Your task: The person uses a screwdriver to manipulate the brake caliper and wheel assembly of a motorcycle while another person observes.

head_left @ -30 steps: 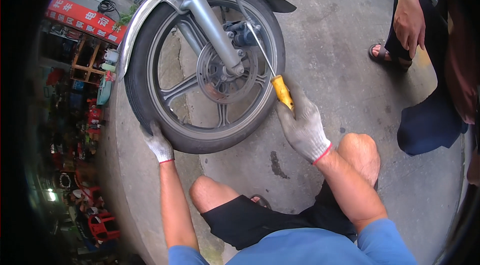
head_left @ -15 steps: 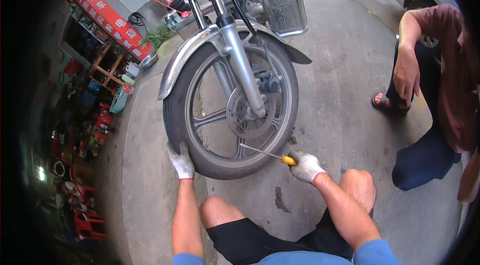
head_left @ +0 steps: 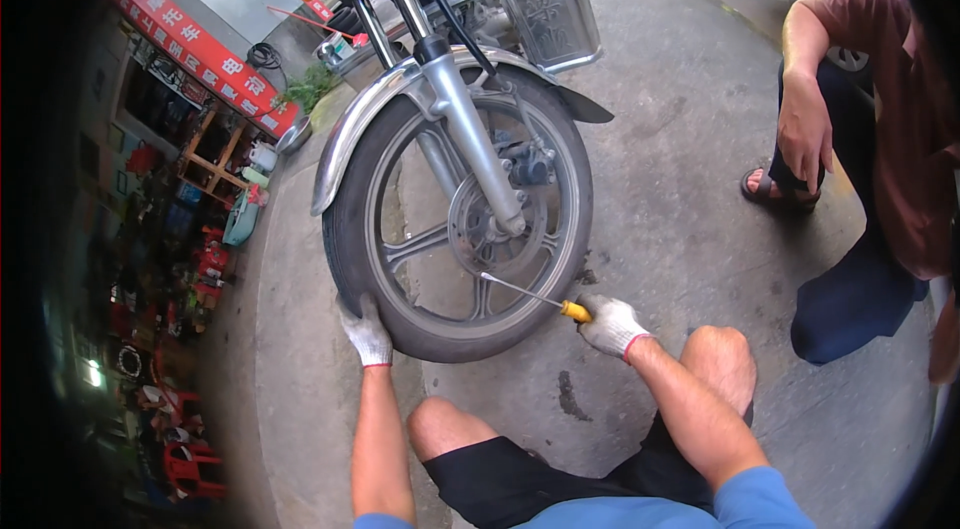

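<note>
A motorcycle's front wheel stands before me, its black tyre (head_left: 450, 347) around a grey spoked rim. My left hand (head_left: 368, 337), in a white knit glove, grips the tyre low on its left side, thumb in front; its other fingers are partly hidden by the tyre. My right hand (head_left: 608, 325), gloved the same way, is closed around a screwdriver (head_left: 575, 311) with a yellow handle. The thin shaft points left across the rim, its tip close to the lower edge of the brake disc (head_left: 462, 241). Whether the tip touches metal I cannot tell.
Above the wheel are a chrome mudguard (head_left: 340, 134) and a silver fork leg (head_left: 465, 119). A metal side box (head_left: 552, 17) sits behind. At right a person in a maroon top (head_left: 915, 129) crouches close by. Cluttered shop goods and a red chair (head_left: 195, 469) are at left.
The screwdriver's tip has moved slightly up the wheel, nearer the brake disc. My left hand stays on the tyre. The whole view has shifted a little.
</note>
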Available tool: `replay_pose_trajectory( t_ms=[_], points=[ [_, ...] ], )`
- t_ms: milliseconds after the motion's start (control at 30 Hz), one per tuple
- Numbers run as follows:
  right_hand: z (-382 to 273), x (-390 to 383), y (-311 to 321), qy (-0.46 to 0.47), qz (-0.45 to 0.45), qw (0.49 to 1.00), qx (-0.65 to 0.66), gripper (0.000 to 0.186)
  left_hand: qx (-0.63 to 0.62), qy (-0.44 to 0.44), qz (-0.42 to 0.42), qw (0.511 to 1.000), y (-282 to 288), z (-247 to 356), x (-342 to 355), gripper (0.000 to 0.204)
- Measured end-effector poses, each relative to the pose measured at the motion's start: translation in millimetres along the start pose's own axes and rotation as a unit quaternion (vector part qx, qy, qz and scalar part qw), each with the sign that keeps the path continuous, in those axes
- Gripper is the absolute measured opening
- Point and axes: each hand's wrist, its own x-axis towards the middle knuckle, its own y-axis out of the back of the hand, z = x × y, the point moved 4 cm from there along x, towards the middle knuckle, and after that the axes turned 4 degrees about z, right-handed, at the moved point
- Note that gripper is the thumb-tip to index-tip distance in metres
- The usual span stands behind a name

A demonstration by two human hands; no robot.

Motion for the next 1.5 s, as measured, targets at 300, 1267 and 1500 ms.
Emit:
replay_pose_trajectory(
  t_ms=[300, 1267, 1500],
  points=[
    [1, -1, -6, 0.013, -0.024, 0.999, -0.046, 0.029, 0.01, 0.002, -0.005, 1.0, -3, 4, -1, 0.056],
    [-3, 2, 11, 0.009, 0.173, 0.979, 0.105, 0.029, -0.01, 0.015, -0.003, 1.0, -6, -2, -2, 0.053],
    [4, 14, 10, -0.038, 0.147, 0.982, 0.113, 0.032, 0.017, 0.006, 0.008, 1.0, -5, -16, 1, 0.058]
  ],
)
